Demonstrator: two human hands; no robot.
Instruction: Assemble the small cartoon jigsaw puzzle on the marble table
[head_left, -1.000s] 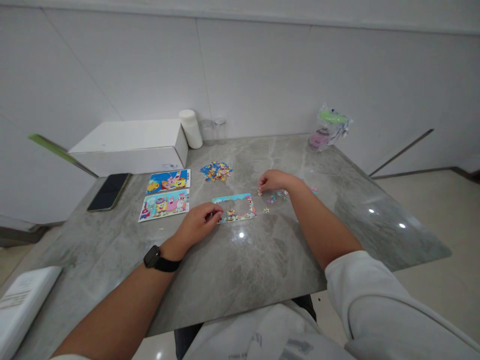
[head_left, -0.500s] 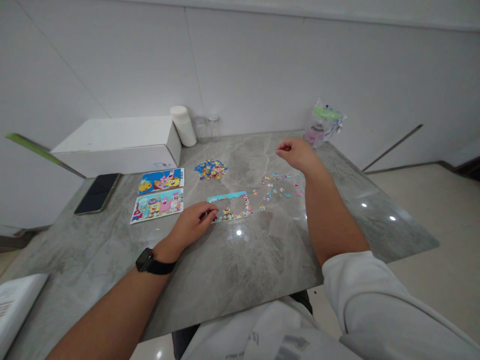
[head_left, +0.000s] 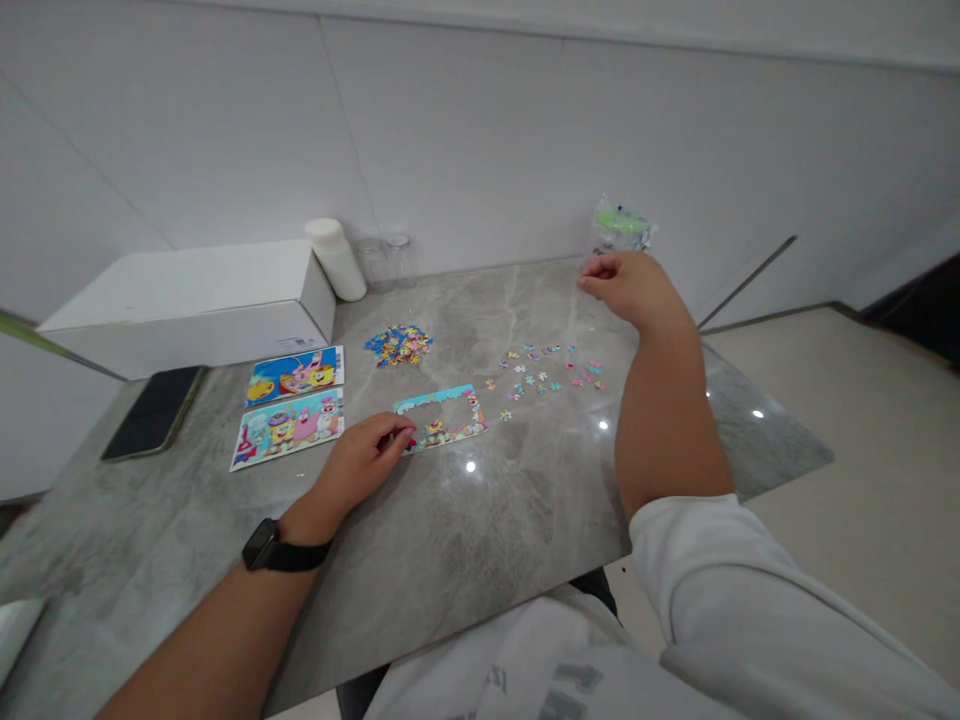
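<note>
A partly built puzzle (head_left: 442, 418), a colourful border with a hollow middle, lies flat on the grey marble table (head_left: 487, 520). My left hand (head_left: 364, 458), a black watch on its wrist, rests on the table with bent fingers pinching the puzzle's left edge. My right hand (head_left: 630, 285) is raised over the table's far right, fingers curled inward; whether it holds anything I cannot make out. It hovers just in front of a clear plastic bag (head_left: 619, 225) with green and pink contents. Several loose pieces (head_left: 540, 372) lie scattered between the puzzle and that hand.
A pile of pieces (head_left: 397, 343) sits behind the puzzle. Two cartoon picture cards (head_left: 292, 400) lie to the left, a dark phone (head_left: 154, 412) beyond them. A white box (head_left: 187, 305), a white cylinder (head_left: 335, 258) and small glass jars (head_left: 386, 258) stand by the wall.
My right hand has lifted off the loose pieces and swung up and to the right, towards the plastic bag. My left hand has stayed at the puzzle's edge. The view has turned right.
</note>
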